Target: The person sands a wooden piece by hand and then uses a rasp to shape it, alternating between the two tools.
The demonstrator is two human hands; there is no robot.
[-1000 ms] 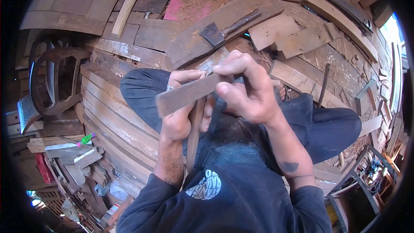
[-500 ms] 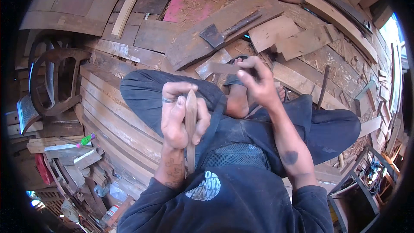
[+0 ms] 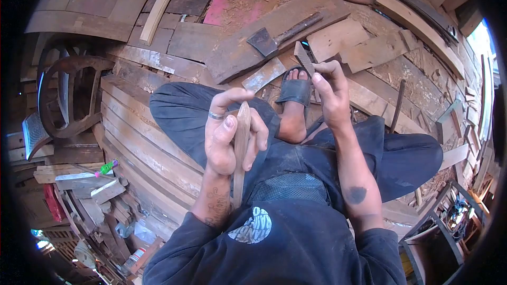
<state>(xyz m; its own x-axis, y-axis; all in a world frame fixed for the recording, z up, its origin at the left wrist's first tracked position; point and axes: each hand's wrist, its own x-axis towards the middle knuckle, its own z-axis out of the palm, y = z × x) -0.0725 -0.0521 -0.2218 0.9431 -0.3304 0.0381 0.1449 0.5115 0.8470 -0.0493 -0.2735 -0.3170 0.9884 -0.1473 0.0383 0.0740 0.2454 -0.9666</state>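
My left hand [image 3: 228,136] grips a long narrow wooden stick [image 3: 240,153] that points up, its fingers loosely wrapped around it above my lap. My right hand [image 3: 330,94] is stretched forward over my sandalled foot [image 3: 294,92] and pinches a short flat piece of wood [image 3: 303,57] by its near end. A hatchet [image 3: 277,35] with a dark blade and wooden handle lies on a plank just beyond the right hand. I sit cross-legged in dark trousers on stacked planks.
Planks and offcuts [image 3: 338,37] cover the floor all around, with a pink board [image 3: 232,8] at the back. A dark carved wooden wheel-like frame [image 3: 68,95] stands at the left. Small scraps and a green marker [image 3: 105,169] lie at lower left.
My right hand has pulled the flat wood piece off the stick and carried it forward toward the hatchet. My left hand has kept the stick and turned it upright.
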